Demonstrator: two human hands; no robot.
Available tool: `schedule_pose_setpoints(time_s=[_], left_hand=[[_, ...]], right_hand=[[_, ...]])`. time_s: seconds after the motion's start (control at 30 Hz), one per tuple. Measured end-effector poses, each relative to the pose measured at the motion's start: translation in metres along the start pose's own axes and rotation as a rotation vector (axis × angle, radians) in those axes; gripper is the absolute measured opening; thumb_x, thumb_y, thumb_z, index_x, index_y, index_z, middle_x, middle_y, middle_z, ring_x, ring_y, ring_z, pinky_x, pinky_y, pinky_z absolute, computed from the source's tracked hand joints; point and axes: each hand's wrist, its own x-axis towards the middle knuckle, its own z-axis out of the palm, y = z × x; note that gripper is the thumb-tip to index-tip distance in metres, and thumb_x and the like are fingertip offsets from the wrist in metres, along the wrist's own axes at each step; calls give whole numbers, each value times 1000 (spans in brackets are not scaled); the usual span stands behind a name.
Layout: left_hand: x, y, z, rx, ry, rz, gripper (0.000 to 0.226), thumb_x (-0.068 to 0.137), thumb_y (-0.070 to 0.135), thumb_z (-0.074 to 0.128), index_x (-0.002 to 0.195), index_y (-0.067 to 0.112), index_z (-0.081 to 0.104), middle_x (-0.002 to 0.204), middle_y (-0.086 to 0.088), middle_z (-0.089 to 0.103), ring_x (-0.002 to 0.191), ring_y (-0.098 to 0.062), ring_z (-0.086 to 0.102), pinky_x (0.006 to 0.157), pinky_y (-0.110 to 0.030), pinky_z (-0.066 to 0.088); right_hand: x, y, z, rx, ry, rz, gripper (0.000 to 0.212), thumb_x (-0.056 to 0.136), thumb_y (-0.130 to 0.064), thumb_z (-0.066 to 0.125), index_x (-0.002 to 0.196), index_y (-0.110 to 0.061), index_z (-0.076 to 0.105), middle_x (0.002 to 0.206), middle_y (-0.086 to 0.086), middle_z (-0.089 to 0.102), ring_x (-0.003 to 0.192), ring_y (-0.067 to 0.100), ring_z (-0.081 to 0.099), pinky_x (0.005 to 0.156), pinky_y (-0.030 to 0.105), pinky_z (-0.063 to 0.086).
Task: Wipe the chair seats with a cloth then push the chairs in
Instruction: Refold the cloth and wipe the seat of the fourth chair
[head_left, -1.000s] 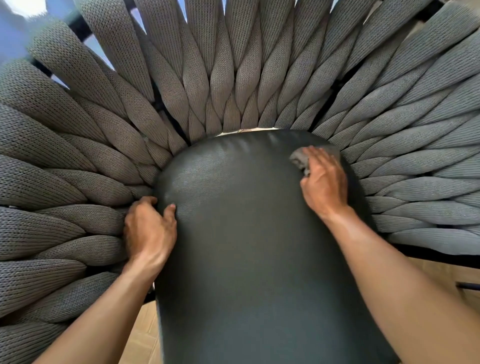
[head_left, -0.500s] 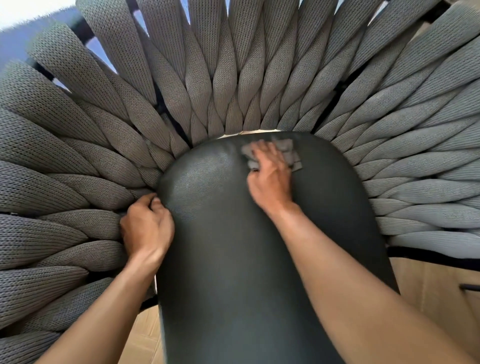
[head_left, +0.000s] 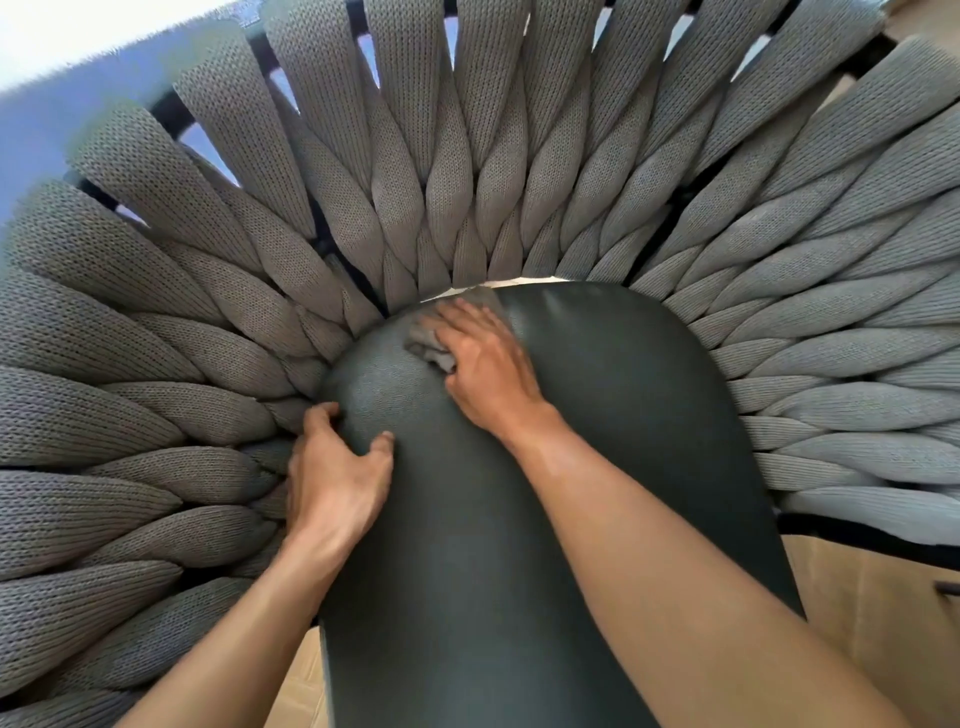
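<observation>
The right hand (head_left: 485, 358) presses a grey cloth (head_left: 434, 348) flat against the dark seat cushion (head_left: 623, 415) near its far left edge, fingers spread over it. The left hand (head_left: 332, 478) grips the cushion's left edge, thumb on top, fingers seemingly tucked down the side. Grey woven straps (head_left: 208, 364) fan around the seat. Pale wooden floor (head_left: 872, 623) shows below.

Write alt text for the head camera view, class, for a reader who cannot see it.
A person's right hand presses a grey cloth on the far left part of a dark seat cushion, while the left hand grips the cushion's left edge. Woven grey straps fan around the seat.
</observation>
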Motion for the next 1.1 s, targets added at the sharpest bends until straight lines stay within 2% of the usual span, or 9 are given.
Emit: schedule_pose_setpoints(time_s=[0.2, 0.37, 0.6, 0.67, 0.77, 0.83, 0.93, 1.03, 1.1], left_hand=[[-7, -3, 15, 178, -153, -9, 117, 63, 61, 77, 152, 32, 7, 159, -19, 2, 146, -36, 11, 116, -51, 21], [-10, 0, 23, 298, -164, 7, 128, 62, 61, 79, 152, 29, -6, 158, -21, -12, 147, -36, -4, 118, -51, 13], [-28, 9, 14, 425, -160, 7, 112, 67, 63, 73, 151, 24, 11, 153, -27, 9, 144, -40, 8, 116, -51, 18], [-41, 13, 8, 471, -172, 46, 94, 70, 61, 70, 143, 19, 30, 145, -29, 27, 139, -42, 20, 113, -50, 25], [-72, 25, 2, 446, -255, 124, 76, 77, 55, 67, 136, 14, 45, 135, -25, 47, 133, -37, 34, 110, -40, 33], [-101, 36, -4, 360, -357, 174, 66, 81, 49, 67, 135, 16, 50, 134, -17, 53, 128, -30, 45, 107, -34, 37], [-151, 47, -18, 239, -456, 276, 46, 85, 33, 65, 129, 24, 57, 134, -4, 56, 122, -18, 52, 99, -23, 38], [-198, 52, -43, 111, -463, 446, 44, 87, 23, 63, 130, 27, 56, 132, 7, 57, 114, -5, 53, 94, -14, 34], [-222, 52, -63, -39, -510, 628, 47, 88, 21, 66, 131, 32, 53, 131, 13, 55, 119, 0, 50, 100, -13, 34]], right_hand=[[-14, 74, -53, -93, 76, 195, 51, 65, 7, 61, 116, 4, 65, 129, 20, 59, 126, 37, 50, 110, 51, 35], [-34, 110, -91, -147, 37, 379, 56, 74, 3, 63, 130, -3, 57, 142, 11, 50, 138, 30, 37, 115, 42, 27], [-82, 85, -133, 379, 145, 837, 45, 75, -8, 46, 107, -29, 72, 108, -8, 71, 95, 17, 63, 91, 29, 52], [-101, 62, -147, 606, 208, 915, 40, 78, -5, 47, 94, -31, 73, 92, -11, 71, 82, 17, 65, 65, 28, 56], [-131, 25, -168, 1033, 290, 1031, 30, 86, 4, 51, 88, -21, 69, 83, 5, 68, 58, 24, 63, 35, 21, 41], [-155, -2, -185, 1223, 314, 1046, 19, 89, 1, 55, 85, -13, 66, 73, 9, 64, 48, 24, 60, 35, 22, 40], [-194, -37, -202, 1293, 313, 1086, 12, 89, -5, 57, 84, -9, 68, 69, 10, 63, 55, 25, 60, 41, 25, 43], [-230, -72, -212, 1243, 315, 1049, 15, 87, -10, 63, 100, -10, 71, 90, 5, 72, 82, 21, 68, 57, 28, 51], [-252, -99, -222, 1042, 309, 971, 29, 87, -12, 68, 116, -18, 64, 103, -1, 70, 93, 11, 67, 72, 20, 53]])
